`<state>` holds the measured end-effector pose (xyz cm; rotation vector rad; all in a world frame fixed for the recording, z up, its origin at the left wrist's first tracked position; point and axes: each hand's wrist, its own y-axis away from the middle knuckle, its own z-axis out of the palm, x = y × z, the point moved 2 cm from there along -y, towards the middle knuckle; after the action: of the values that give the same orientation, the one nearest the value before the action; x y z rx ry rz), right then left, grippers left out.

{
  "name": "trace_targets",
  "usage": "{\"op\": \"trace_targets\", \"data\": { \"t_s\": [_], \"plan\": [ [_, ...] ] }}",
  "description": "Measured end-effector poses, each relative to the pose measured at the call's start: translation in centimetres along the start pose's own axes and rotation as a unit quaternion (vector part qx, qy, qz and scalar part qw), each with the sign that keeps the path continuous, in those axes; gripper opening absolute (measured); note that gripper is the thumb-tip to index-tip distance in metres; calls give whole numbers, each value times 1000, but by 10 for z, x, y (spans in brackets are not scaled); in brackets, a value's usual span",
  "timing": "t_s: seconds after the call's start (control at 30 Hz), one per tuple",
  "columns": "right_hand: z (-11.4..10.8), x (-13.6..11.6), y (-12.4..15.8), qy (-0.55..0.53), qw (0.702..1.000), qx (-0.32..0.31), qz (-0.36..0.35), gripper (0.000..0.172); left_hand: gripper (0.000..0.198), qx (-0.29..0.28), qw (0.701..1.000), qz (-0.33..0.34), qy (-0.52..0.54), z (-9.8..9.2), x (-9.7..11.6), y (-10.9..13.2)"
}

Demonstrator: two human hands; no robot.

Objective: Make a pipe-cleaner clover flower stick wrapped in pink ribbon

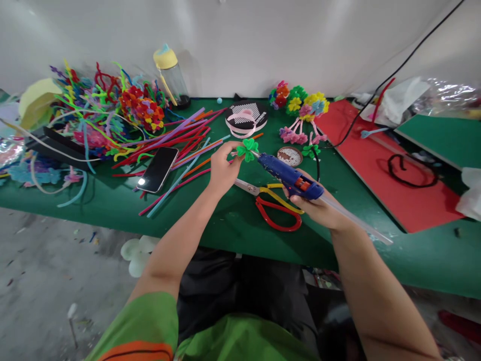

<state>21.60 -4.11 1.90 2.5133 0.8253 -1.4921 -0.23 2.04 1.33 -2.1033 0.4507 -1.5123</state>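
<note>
My left hand (224, 168) pinches a green pipe-cleaner flower (248, 149) above the table's middle. In my right hand (319, 205) is a blue hot glue gun (283, 173), its nozzle pointing left and reaching the flower's edge. A long clear glue stick (361, 223) sticks out from the gun's back end. Under the gun, on the green table, lie scissors (278, 203) with one red and one yellow handle. Just behind the nozzle sits a small round dish (289, 156) with whitish residue. Whether glue is coming out is too small to tell.
Finished pipe-cleaner flowers (300, 108) stand at the back. Loose pipe cleaners (188, 145), a phone (158, 169) and a large colourful heap (93, 120) lie to the left. A bottle (173, 77) and ribbon rolls (246, 119) are behind. A red board (391, 175) and black cable (391, 75) are at right.
</note>
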Motion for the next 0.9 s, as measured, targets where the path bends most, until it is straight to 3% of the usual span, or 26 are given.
{"op": "trace_targets", "data": {
  "t_s": [0.9],
  "plan": [
    [0, 0, 0, -2, 1000, 1, 12, 20, 11, 4, 1000, 19, -20, 0, 2, 0]
  ]
}}
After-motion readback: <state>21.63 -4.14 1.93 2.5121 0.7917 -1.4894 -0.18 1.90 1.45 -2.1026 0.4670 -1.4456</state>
